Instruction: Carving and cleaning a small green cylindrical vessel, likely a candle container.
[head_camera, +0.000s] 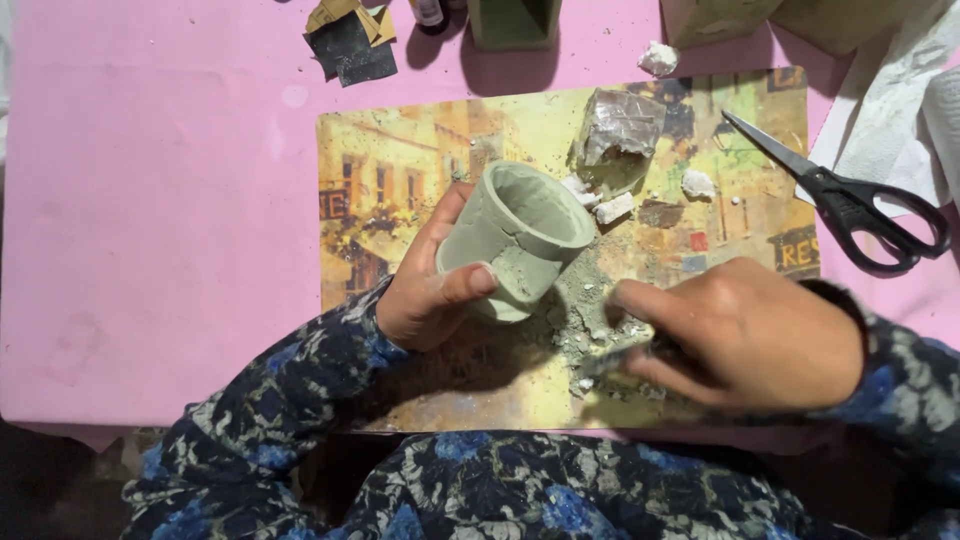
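Cleaning or scraping step, by the look of it: left hand (425, 295) grip closed around grey-green cast pot (515, 240), tilted, frame centre, above placemat (400, 170). Right hand (745, 335) grip narrow on thin blurred tool (610, 360), kind unclear, over grey dust pile (585, 310). Next move calls for steady pot, light pressure. Scissors (850, 200) at right, foil-wrapped lump (618, 135) and white crumbs (612, 207) crowd upper centre; pink desk (150, 200).

A grey-green pot (520, 235) sits over a yellow street-scene mat (400, 160) on a pink tablecloth (150, 200), beside black-handled scissors (850, 205).
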